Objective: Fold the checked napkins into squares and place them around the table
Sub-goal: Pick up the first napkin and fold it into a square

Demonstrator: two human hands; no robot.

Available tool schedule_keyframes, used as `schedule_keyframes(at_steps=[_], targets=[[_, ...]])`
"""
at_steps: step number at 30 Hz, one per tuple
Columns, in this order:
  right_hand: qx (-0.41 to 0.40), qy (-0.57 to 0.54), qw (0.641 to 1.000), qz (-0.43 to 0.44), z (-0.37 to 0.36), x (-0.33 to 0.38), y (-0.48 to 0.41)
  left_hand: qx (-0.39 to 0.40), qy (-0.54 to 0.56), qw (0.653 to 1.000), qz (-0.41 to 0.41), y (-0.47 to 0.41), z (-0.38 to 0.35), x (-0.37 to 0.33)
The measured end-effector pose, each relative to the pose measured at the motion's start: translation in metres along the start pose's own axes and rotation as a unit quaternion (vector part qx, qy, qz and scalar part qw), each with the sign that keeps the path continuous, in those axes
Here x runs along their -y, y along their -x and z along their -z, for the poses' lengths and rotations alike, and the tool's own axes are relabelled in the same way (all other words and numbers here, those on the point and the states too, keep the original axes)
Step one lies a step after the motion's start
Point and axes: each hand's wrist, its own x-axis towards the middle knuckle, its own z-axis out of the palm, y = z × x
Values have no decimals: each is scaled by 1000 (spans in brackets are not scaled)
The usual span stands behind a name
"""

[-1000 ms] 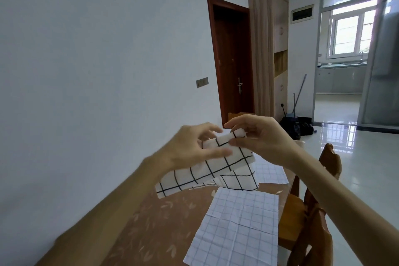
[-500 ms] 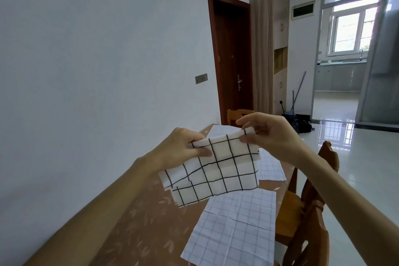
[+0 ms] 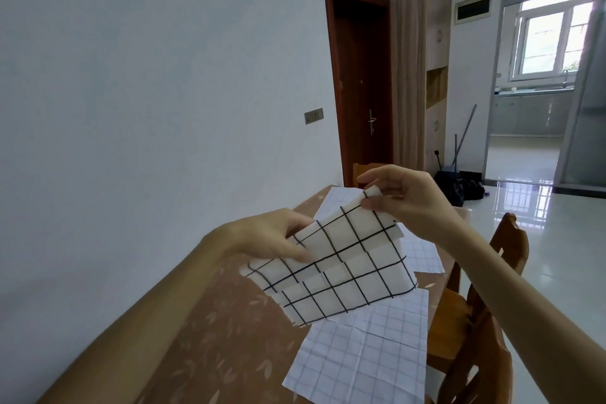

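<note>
Pale walls and a dark red door [image 3: 360,92] are seen behind a brown desk [image 3: 203,331] with a leaf pattern. A white napkin with thick black checks [image 3: 341,269] is held up in the air above the desk by both hands. Its left edge is pinched by the left hand [image 3: 269,236], thumb on top. Its top corner is pinched between the thumb and fingers of the right hand [image 3: 403,197]. The napkin looks folded, with more than one layer showing. Under it, a napkin with thin blue checks [image 3: 364,351] is laid flat on the desk. Another thin-checked napkin [image 3: 423,256] is laid farther back on the desk. Wooden chairs [image 3: 482,331] are pushed close at the right side of the desk.
</note>
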Motion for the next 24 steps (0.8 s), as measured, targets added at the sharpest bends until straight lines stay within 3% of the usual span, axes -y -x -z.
schedule_keyframes(at_steps=[5, 8, 13, 17, 24], targets=[[-1, -26, 999, 25, -20, 15, -11, -160, 87, 982, -52, -25, -16, -22], [-21, -34, 999, -5, -16, 13, -11, -226, 130, 963, -62, -28, -17, -21], [36, 10, 995, -96, 1, -10, 4, -345, 291, 892, -26, -25, -14, -8], [23, -74, 982, -174, 3, -20, 11, -366, 396, 842, -12, -23, -18, -1], [-52, -82, 988, -121, -17, -3, 16, -346, 380, 858, -12, -29, -30, -7]])
